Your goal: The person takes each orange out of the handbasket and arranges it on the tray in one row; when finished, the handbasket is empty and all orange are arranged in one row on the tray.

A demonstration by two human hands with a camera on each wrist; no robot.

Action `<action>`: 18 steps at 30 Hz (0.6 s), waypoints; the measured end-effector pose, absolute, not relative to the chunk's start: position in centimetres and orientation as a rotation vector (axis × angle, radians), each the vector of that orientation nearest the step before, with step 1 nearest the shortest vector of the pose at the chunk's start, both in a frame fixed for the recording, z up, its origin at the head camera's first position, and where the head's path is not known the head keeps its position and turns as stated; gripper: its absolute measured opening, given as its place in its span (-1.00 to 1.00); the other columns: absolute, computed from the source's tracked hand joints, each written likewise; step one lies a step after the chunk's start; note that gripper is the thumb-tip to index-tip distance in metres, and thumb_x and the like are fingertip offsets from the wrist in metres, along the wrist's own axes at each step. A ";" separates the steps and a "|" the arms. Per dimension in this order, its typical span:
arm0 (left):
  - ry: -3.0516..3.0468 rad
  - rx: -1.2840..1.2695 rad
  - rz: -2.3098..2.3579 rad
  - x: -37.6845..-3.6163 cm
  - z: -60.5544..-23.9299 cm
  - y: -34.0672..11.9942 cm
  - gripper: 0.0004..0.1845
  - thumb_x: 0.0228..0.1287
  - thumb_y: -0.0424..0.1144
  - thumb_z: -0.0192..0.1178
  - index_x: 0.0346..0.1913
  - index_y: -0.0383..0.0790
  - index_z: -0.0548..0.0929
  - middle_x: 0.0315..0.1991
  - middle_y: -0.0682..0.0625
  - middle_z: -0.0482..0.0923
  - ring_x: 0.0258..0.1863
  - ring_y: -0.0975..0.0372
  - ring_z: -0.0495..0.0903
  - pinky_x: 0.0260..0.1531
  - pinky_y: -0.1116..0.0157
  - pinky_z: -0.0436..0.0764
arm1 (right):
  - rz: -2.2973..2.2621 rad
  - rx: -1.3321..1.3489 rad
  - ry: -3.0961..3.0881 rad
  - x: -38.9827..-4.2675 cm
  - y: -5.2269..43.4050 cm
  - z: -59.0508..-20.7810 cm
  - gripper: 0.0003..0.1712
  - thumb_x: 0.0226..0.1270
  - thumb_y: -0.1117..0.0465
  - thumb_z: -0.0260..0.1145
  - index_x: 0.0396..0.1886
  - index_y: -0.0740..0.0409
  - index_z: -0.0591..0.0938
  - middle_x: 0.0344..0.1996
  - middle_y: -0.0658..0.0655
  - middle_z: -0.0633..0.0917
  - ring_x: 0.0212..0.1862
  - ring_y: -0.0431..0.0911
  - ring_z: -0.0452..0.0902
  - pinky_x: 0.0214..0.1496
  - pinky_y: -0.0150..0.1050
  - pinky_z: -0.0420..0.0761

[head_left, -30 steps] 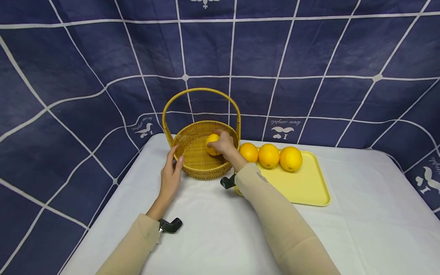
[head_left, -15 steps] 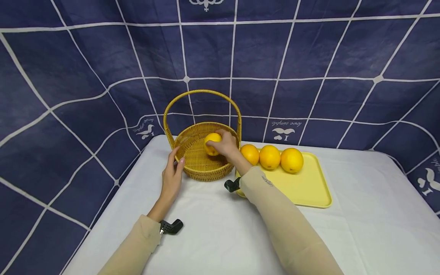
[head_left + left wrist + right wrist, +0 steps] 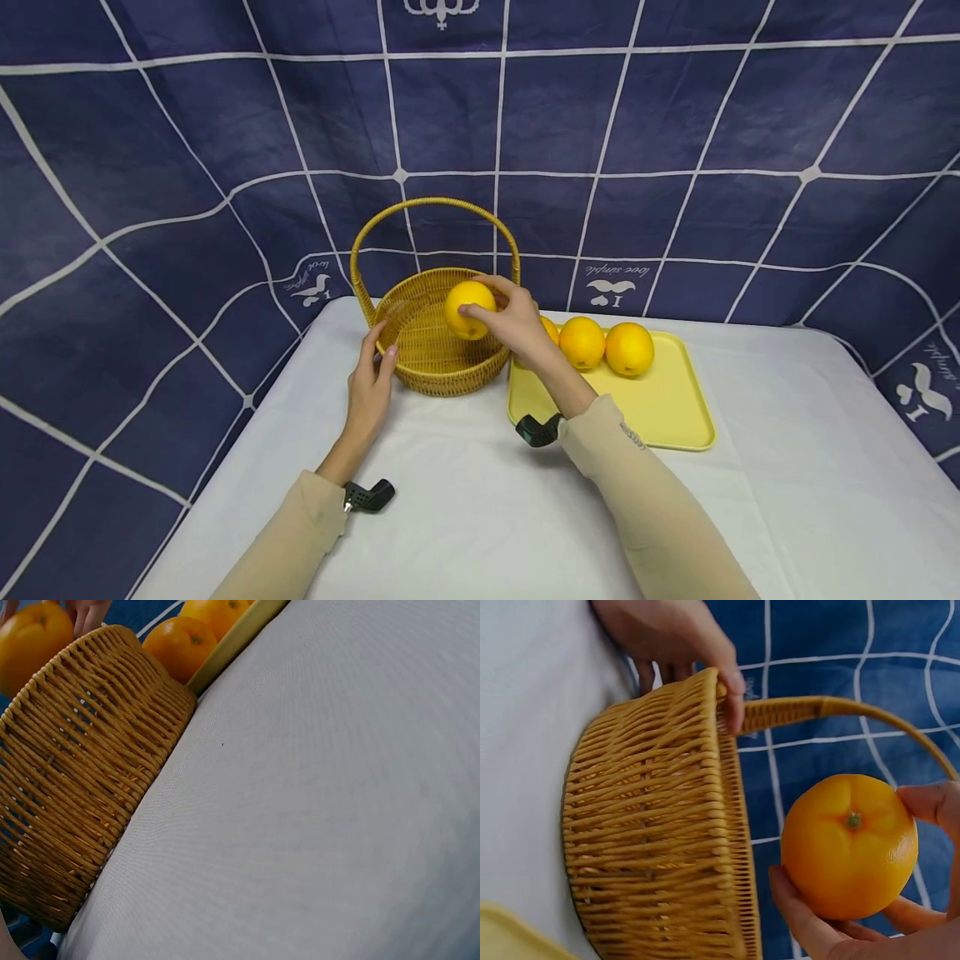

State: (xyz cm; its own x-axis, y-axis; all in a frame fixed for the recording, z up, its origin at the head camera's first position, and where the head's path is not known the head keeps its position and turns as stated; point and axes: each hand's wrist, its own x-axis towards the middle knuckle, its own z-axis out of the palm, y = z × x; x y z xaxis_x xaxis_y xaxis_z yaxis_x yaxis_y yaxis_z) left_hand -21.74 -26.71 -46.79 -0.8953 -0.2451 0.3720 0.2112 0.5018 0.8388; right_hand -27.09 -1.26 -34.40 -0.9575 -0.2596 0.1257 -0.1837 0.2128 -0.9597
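A: Going L to R. Left hand [image 3: 367,392] is resting against the near-left rim of the wicker basket [image 3: 420,371], fingers straight and relaxed, thumb side touching the weave. Not wrapping round anything. Wrist cam on that side is showing only basket wall and white tablecloth [image 3: 337,825].

B: Basket contents?

A: Nothing showing inside in head view, just weave. Handle [image 3: 435,204] is arching upright over it.

B: Next along?

A: Right hand [image 3: 513,321] is clamping 1 orange [image 3: 468,308], fingertips and thumb curled round it. Right wrist cam is showing the stem end [image 3: 853,820] facing the lens, thumb below, fingers on the far side.

B: Where is the fruit sitting relative to the basket?

A: Hanging above the basket's right-hand part, at about rim height or a bit over, just under the handle arch. Not touching the weave as far as I can tell. It's round, so no long axis to note. Right hand is the one on it; left is well apart from it, across the basket's mouth.

B: Further R?

A: Yellow tray [image 3: 675,417] lying just beside the basket, 3 oranges [image 3: 628,348] lined along its back edge, the leftmost partly hidden behind the wrist. Checked blue cloth [image 3: 675,108] is hanging behind.
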 end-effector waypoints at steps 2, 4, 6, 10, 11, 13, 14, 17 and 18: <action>-2.302 0.026 -1.375 -21.7 -46.8 -26.8 -0.46 0.70 0.09 -0.05 0.62 0.26 0.27 0.64 0.10 0.23 0.51 -0.13 0.41 0.51 -0.12 0.41 | -1.914 -0.484 2.379 -26.5 -0.5 -34.2 -0.35 0.34 0.09 0.51 0.42 -0.10 0.58 0.32 0.04 0.62 0.26 0.00 0.62 0.27 -0.06 0.70; -2.305 0.021 -1.379 -21.6 -46.7 -26.7 -0.46 0.70 0.09 -0.06 0.63 0.25 0.26 0.65 0.08 0.22 0.51 -0.15 0.41 0.51 -0.12 0.41 | -1.937 -0.513 2.366 -25.8 0.3 -34.1 -0.35 0.34 0.11 0.50 0.43 -0.09 0.58 0.36 0.04 0.59 0.29 0.00 0.61 0.29 -0.04 0.69; -2.301 0.016 -1.383 -21.6 -46.7 -26.7 -0.45 0.70 0.08 -0.05 0.63 0.22 0.26 0.65 0.07 0.22 0.50 -0.16 0.41 0.51 -0.12 0.41 | -1.961 -0.519 2.355 -25.3 1.3 -34.0 -0.35 0.34 0.12 0.49 0.43 -0.08 0.58 0.37 0.06 0.58 0.30 0.02 0.61 0.29 -0.03 0.69; -2.297 0.014 -1.383 -21.6 -46.7 -26.7 -0.45 0.70 0.08 -0.05 0.63 0.18 0.27 0.64 0.07 0.23 0.50 -0.16 0.41 0.50 -0.13 0.42 | -1.986 -0.476 2.350 -24.4 3.3 -33.8 -0.35 0.34 0.15 0.49 0.43 -0.06 0.57 0.32 0.11 0.61 0.25 0.06 0.65 0.29 -0.03 0.69; -2.295 0.013 -1.385 -21.6 -46.7 -26.7 -0.45 0.70 0.08 -0.05 0.63 0.17 0.27 0.64 0.07 0.23 0.50 -0.16 0.42 0.50 -0.13 0.42 | -1.982 -0.459 2.355 -24.2 3.8 -33.8 -0.34 0.34 0.15 0.49 0.44 -0.05 0.56 0.31 0.12 0.61 0.24 0.07 0.65 0.29 -0.02 0.69; -2.294 0.010 -1.386 -21.6 -46.7 -26.7 -0.44 0.70 0.08 -0.05 0.63 0.16 0.27 0.64 0.06 0.23 0.50 -0.17 0.41 0.50 -0.15 0.41 | -1.970 -0.429 2.369 -23.8 4.9 -33.9 -0.32 0.35 0.16 0.49 0.45 -0.05 0.55 0.29 0.13 0.62 0.23 0.08 0.66 0.29 -0.02 0.69; -2.293 0.009 -1.385 -21.6 -46.7 -26.8 -0.45 0.70 0.07 -0.04 0.63 0.16 0.27 0.64 0.05 0.24 0.50 -0.17 0.41 0.50 -0.15 0.41 | -1.965 -0.417 2.375 -23.7 5.5 -34.1 -0.32 0.34 0.16 0.49 0.45 -0.06 0.55 0.29 0.13 0.62 0.22 0.07 0.67 0.29 -0.05 0.69; -2.291 0.002 -1.367 -21.7 -46.9 -26.9 -0.45 0.70 0.06 -0.04 0.62 0.16 0.28 0.64 0.04 0.25 0.50 -0.16 0.41 0.50 -0.15 0.41 | -1.961 -0.390 2.385 -23.2 7.0 -34.5 -0.31 0.35 0.18 0.49 0.46 -0.05 0.54 0.31 0.16 0.61 0.23 0.09 0.66 0.23 -0.17 0.71; -2.289 -0.001 -1.361 -21.8 -47.0 -26.9 -0.46 0.70 0.06 -0.04 0.62 0.18 0.28 0.63 0.04 0.25 0.50 -0.15 0.41 0.50 -0.15 0.41 | -1.963 -0.378 2.387 -23.1 7.5 -34.7 -0.31 0.35 0.19 0.48 0.46 -0.05 0.54 0.31 0.17 0.61 0.23 0.09 0.66 0.18 -0.24 0.72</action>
State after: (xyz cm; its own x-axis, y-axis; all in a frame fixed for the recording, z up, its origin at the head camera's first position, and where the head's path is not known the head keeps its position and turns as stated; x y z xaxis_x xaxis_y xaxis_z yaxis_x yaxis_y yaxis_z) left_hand -21.81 -26.88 -46.97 -0.8878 -0.2350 0.3958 0.2356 0.5067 0.8293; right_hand -23.10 7.53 -34.68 -0.9701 -0.2040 0.1317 -0.1686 0.1753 -0.9700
